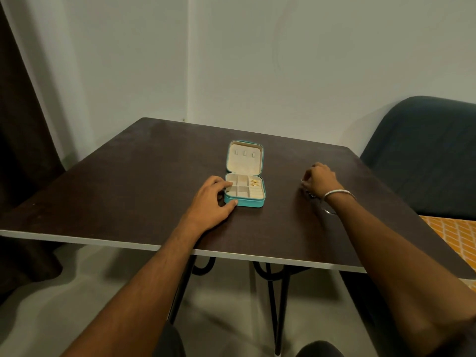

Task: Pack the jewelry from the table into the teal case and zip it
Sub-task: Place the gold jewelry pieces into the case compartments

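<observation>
Overhead, dark table (128,181) by pale wall (309,60); left grip (211,199) flat on teal case (251,202), right grip (319,180) unclear.

Dim, warm-grey indoor light; overall exposure is low. The dark table (144,176) top is lit softly from above, with a faint sheen toward its far edge. The curtain (23,150) at left is lost in near-black shadow. Soft shadows are cast on the floor (77,305) under the table. Wide-angle distortion is seen: table edges are bowed and forearms stretched near the bottom corners. Small items are rendered soft; mild noise is present throughout.
</observation>
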